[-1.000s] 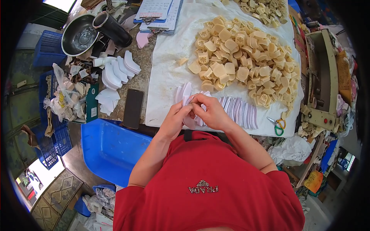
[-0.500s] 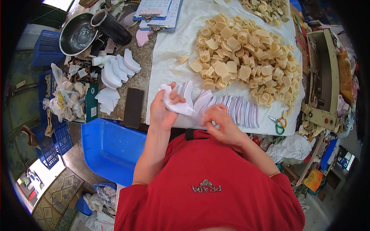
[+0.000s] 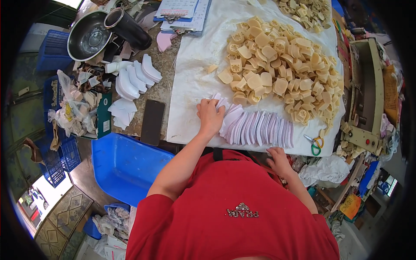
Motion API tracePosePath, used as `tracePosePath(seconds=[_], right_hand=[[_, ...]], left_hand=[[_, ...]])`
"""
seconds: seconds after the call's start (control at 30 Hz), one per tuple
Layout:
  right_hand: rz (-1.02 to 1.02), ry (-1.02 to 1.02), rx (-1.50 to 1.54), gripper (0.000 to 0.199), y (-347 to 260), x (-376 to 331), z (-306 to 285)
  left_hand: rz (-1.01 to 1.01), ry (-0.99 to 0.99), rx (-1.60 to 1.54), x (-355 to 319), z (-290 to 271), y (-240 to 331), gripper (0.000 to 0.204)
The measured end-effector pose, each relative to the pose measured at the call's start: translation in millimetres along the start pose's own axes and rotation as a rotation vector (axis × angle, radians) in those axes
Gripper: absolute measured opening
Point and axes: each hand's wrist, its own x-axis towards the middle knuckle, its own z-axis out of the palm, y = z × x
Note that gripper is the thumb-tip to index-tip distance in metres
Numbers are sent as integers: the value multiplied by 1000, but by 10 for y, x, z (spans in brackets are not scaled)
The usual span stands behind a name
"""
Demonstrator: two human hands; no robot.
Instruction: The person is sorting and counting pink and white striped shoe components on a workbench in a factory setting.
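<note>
A long row of white, curved, sheet-like pieces (image 3: 260,128) stands on edge, packed closely along the near edge of the white-covered table. My left hand (image 3: 211,117) is at the row's left end, its bent fingers and thumb closed on the endmost pieces; its palm side is hidden. My right hand (image 3: 279,162) rests by the table's front edge, just below the row's right part, fingers apart and nothing in them. Beyond the row lies a large heap of cream-coloured moulded parts (image 3: 273,65).
Scissors (image 3: 315,143) with green and orange handles lie right of the row. To the left are a phone (image 3: 152,122), stacked white curved pieces (image 3: 134,78), a metal bowl (image 3: 89,37), a dark tumbler (image 3: 128,29) and clipboards (image 3: 184,17). A blue tub (image 3: 125,169) sits below the table's left edge.
My left hand has lowered the white pieces it held up onto the row's left end. My right hand has moved from the row, right and down to the table edge, and opened.
</note>
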Motion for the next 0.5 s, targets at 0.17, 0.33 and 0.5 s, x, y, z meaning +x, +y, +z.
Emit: tracePosePath(seconds=[0.17, 0.33, 0.5], right_hand=[[-72, 166, 239, 33, -397, 293, -273], [-84, 250, 285, 24, -587, 390, -429], [-102, 240, 291, 22, -631, 488, -452]], left_hand=[[200, 238, 201, 44, 107, -191, 45], [276, 445, 321, 453, -379, -281, 47], [24, 772, 634, 1142, -1359, -510, 44]])
